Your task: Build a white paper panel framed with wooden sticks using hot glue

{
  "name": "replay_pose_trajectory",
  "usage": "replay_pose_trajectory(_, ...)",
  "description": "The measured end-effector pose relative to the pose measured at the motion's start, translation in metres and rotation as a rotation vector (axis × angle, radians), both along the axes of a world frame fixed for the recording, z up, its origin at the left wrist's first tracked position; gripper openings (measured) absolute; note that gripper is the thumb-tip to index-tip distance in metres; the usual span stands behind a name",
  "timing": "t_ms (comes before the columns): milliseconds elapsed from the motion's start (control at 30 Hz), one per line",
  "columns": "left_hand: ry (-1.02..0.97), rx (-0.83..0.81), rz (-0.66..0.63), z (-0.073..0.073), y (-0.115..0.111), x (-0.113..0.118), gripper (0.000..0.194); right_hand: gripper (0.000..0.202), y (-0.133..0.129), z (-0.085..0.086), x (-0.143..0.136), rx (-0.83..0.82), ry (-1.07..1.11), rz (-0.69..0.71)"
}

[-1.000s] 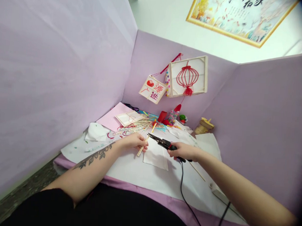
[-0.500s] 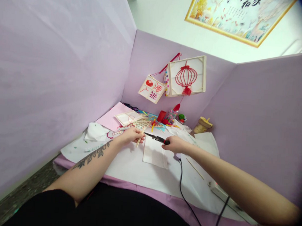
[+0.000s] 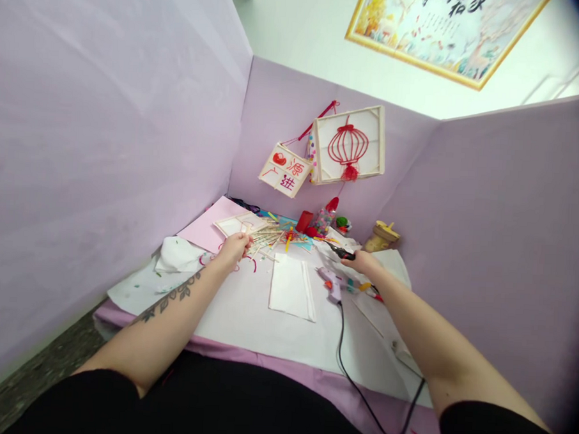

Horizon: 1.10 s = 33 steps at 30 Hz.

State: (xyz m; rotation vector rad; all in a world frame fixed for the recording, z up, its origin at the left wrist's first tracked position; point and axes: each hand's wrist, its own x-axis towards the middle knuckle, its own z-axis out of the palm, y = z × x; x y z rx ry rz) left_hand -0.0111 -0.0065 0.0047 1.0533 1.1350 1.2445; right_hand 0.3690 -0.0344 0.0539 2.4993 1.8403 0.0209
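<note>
right hand (image 3: 364, 262) grips black pliers (image 3: 340, 250); glue gun (image 3: 334, 285) lies on its near side. left hand (image 3: 236, 247), narrowed beside loose sticks (image 3: 271, 237); contents unclear. white panel (image 3: 290, 289) lies between both.

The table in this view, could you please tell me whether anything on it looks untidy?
The thin sticks beside the left hand look untidy: they lie loosely crossed in a scattered heap, not bundled.
</note>
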Motion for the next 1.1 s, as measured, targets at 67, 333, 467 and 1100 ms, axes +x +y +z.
replay_pose_trajectory(67, 0.008, 0.004, -0.008, 0.000, -0.002, 0.001, 0.005, 0.036, -0.004, -0.002, 0.008, -0.015, 0.018, 0.010)
replay_pose_trajectory(333, 0.009, 0.043, 0.000, 0.003, -0.005, 0.004, 0.008, 0.022, 0.015, 0.002, -0.105, 0.050, 0.172, 0.452)
replay_pose_trajectory(467, -0.004, 0.065, -0.004, 0.005, -0.006, 0.004, 0.009, 0.022, 0.032, -0.023, -0.190, 0.014, 0.223, 0.630)
replay_pose_trajectory(1100, -0.138, 0.148, 0.032, 0.004, -0.007, 0.005, 0.021, 0.022, 0.045, -0.012, -0.172, 0.201, 0.277, 0.579)
